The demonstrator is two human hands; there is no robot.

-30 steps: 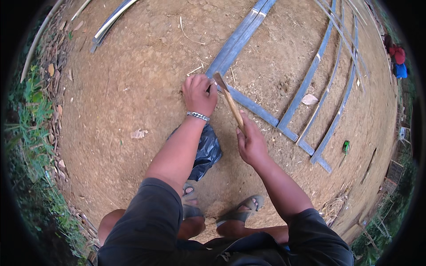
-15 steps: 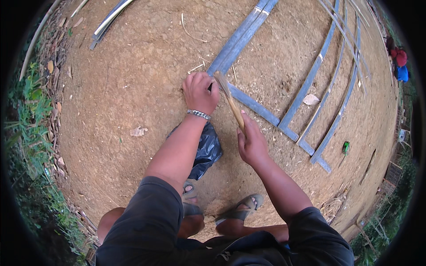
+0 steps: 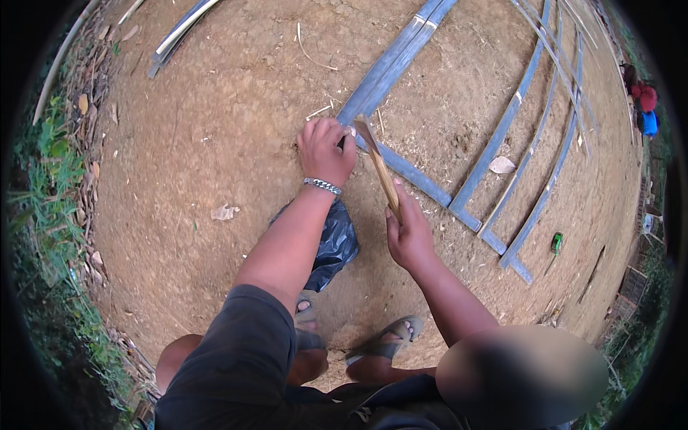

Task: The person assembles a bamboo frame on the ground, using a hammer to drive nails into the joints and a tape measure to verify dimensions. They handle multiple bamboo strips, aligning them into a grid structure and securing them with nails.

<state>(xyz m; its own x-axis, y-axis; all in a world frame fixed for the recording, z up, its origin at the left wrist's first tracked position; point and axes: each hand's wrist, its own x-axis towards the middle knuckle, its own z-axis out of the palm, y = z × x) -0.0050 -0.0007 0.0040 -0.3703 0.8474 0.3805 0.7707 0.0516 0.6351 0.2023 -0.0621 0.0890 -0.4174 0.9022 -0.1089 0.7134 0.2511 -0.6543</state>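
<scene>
My right hand (image 3: 410, 233) grips the lower end of a light-brown wooden stick (image 3: 380, 168), which slants up and left toward my other hand. My left hand (image 3: 327, 152), with a chain bracelet (image 3: 322, 185) on its wrist, is closed down at the near end of two side-by-side bluish-grey slats (image 3: 390, 68). Whatever its fingers hold is hidden. A crosswise slat (image 3: 412, 175) runs from this corner to the lower right. The stick's upper end is just right of the left fingers; whether it touches the slats I cannot tell.
A black plastic bag (image 3: 335, 244) lies below my left forearm. Several long slats (image 3: 489, 154) join the crosswise piece on the right. A small green object (image 3: 557, 243) and a dry leaf (image 3: 502, 165) lie nearby. Plants (image 3: 61, 193) line the left edge.
The stick has turned slightly in my right hand, its upper end shifting a little to the right. My left hand stays at the slat corner. A blurred patch now covers my right sleeve.
</scene>
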